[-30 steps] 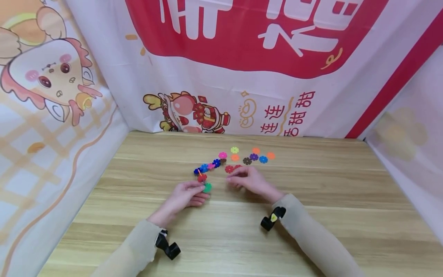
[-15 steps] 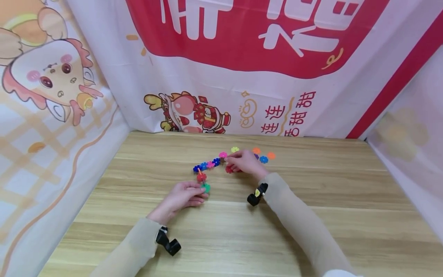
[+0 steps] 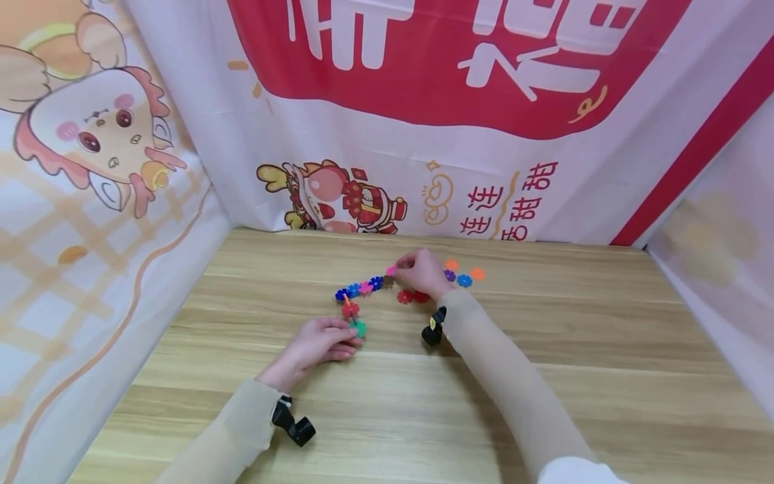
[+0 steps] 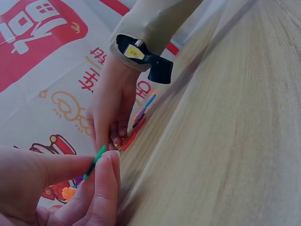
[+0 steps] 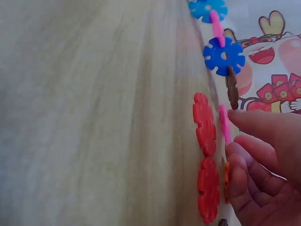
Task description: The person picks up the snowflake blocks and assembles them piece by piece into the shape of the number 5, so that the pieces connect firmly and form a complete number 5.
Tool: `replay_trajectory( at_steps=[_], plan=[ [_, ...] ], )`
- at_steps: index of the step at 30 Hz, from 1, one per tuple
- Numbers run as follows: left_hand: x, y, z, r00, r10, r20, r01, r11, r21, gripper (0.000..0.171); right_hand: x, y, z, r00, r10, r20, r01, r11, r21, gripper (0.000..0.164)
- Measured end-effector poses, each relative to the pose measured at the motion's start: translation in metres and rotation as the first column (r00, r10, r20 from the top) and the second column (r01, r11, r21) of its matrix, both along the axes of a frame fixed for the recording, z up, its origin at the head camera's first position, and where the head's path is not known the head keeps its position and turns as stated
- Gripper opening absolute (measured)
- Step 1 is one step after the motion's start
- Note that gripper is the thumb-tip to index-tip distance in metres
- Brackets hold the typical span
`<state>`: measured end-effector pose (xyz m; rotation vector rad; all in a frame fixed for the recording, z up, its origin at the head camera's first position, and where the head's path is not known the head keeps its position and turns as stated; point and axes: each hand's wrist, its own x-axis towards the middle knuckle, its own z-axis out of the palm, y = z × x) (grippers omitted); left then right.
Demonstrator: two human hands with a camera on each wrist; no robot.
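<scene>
My left hand point(image 3: 314, 341) pinches green disc point(image 4: 95, 161) — likely light, stiff; rim best. My right hand point(image 3: 422, 270) at pink disc point(image 5: 225, 123) — hold unclear.

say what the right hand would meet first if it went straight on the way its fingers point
Most likely the pink disc near the brown disc. In the right wrist view it sits just ahead of the right hand, but depth is unclear, so the two may be touching.
</scene>
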<state>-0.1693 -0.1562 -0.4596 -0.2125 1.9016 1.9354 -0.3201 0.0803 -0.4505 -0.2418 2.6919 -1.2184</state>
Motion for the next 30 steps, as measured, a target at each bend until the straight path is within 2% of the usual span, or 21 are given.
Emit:
replay_trajectory(
  at_steps=[4, 8, 11, 14, 17, 20, 23, 26, 30],
  plan=[
    [0.000, 0.001, 0.000, 1.000, -0.016, 0.007, 0.016, 1.000, -0.018, 0.036, -0.002, -0.001, 0.000, 0.999, 0.033, -0.012, -0.032, 0.998, 0.059, 0.021],
    [-0.001, 0.002, 0.000, 1.000, -0.021, 0.008, 0.021, 1.000, -0.016, 0.035, -0.002, 0.001, 0.002, 0.999, 0.046, 0.021, -0.048, 0.997, 0.061, 0.017],
    [-0.002, 0.002, 0.000, 1.000, -0.014, 0.004, 0.014, 1.000, -0.009, 0.036, 0.001, 0.004, 0.003, 0.998, 0.031, 0.063, -0.031, 0.999, -0.008, 0.017],
    [-0.003, 0.003, 0.000, 1.000, 0.000, -0.005, 0.000, 1.000, -0.007, 0.035, 0.005, 0.011, 0.006, 0.995, 0.026, 0.096, -0.014, 0.993, -0.121, 0.017],
    [-0.003, 0.002, 0.001, 1.000, 0.015, -0.013, -0.015, 1.000, -0.008, 0.033, 0.013, 0.019, 0.009, 0.996, 0.037, 0.083, -0.020, 0.982, -0.188, 0.014],
    [-0.004, 0.001, 0.001, 1.000, 0.021, -0.016, -0.021, 1.000, -0.011, 0.033, 0.023, 0.025, 0.013, 0.998, 0.064, 0.025, -0.058, 0.980, -0.192, 0.010],
    [-0.004, 0.001, 0.001, 1.000, 0.022, -0.013, -0.022, 1.000, -0.009, 0.033, 0.037, 0.027, 0.017, 0.992, 0.128, -0.014, -0.128, 0.971, -0.204, 0.005],
    [-0.005, 0.001, 0.002, 1.000, 0.018, -0.014, -0.018, 1.000, -0.004, 0.034, 0.053, 0.025, 0.018, 0.976, 0.214, -0.043, -0.218, 0.948, -0.232, 0.006],
    [-0.006, 0.002, 0.003, 1.000, 0.024, -0.010, -0.024, 1.000, 0.002, 0.033, 0.071, 0.018, 0.013, 0.944, 0.321, -0.079, -0.330, 0.904, -0.273, 0.010]
  ],
)
